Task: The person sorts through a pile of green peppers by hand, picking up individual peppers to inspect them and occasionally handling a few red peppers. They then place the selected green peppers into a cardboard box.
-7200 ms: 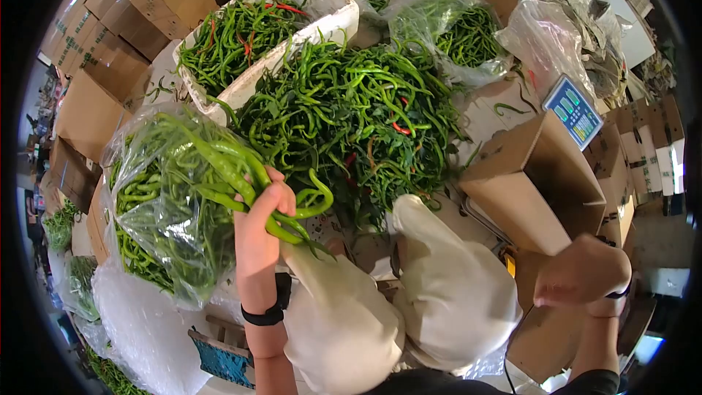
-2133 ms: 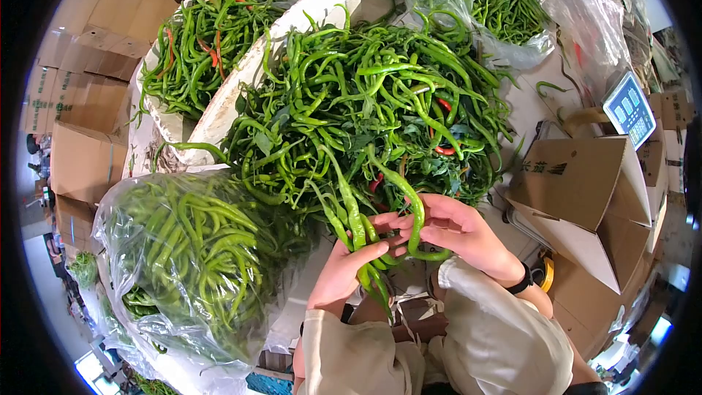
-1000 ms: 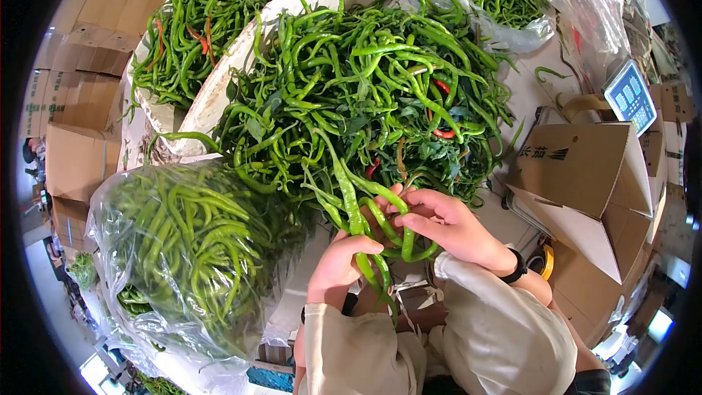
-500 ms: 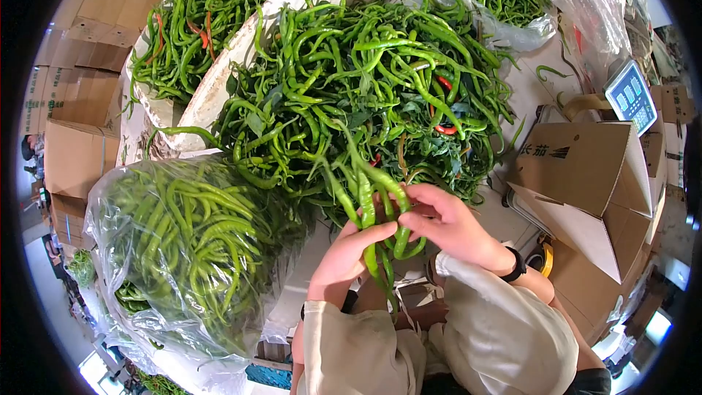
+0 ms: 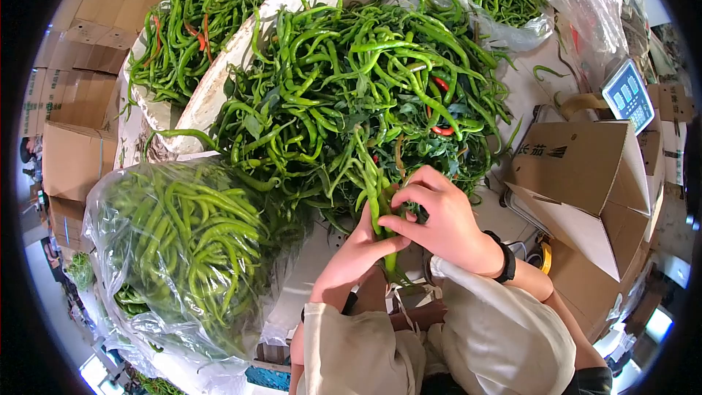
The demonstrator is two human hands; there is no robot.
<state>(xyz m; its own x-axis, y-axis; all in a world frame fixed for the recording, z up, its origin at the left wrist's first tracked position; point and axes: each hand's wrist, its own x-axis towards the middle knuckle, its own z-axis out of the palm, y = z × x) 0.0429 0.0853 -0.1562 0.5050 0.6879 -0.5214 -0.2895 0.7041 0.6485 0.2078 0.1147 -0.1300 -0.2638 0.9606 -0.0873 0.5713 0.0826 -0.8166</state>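
Note:
My left hand (image 5: 362, 252) grips a small bunch of long green chili peppers (image 5: 374, 194) by their lower ends, at the near edge of a big loose pile of green peppers (image 5: 351, 95). My right hand (image 5: 439, 219) closes over the same bunch from the right, fingers curled around the peppers. A few red peppers (image 5: 441, 130) lie in the pile. To the left stands a clear plastic bag (image 5: 183, 249) stuffed with green peppers.
A white foam box (image 5: 219, 80) of peppers sits at the back left. More bagged peppers (image 5: 504, 0) lie at the back right. A digital scale (image 5: 626, 95) and open cardboard boxes (image 5: 585, 175) are on the right; flat cartons (image 5: 73, 102) are stacked on the left.
Both hands have drawn the peppers together into a tighter upright bunch. My right hand has closed over them and shifted slightly up and left.

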